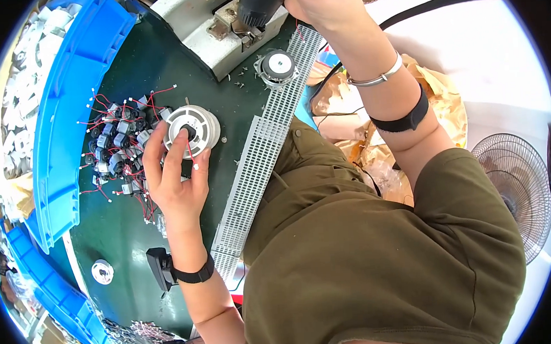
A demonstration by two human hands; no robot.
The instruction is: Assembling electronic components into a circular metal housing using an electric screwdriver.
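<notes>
Strip (251, 179): pale, perforated, slanting along the edge of the green table (173, 62).
Left hand (178, 186): left of the strip, fingers spread over the disc (208, 129), fingertips touching it, thumb by its rim.
Disc: white, slotted, dark at the hub with a red lead; on the table, just left of the strip.
Right hand (329, 1): past the strip's upper end, against the black tool (259, 6), cut off by the upper edge; I cannot tell whether its fingers grip.
Tool: near the strip's upper end, nose towards the machine (196, 23).
Machine: whitish, up and left of the strip's upper end.
Speaker-like part (278, 66): round, at the strip's left edge, near its upper end.
Motors (119, 139): clustered, red-leaded, left of the strip, past the disc.
Bin (67, 130): blue, farther left of the strip.
Fan (518, 190): right of the strip, well apart.
</notes>
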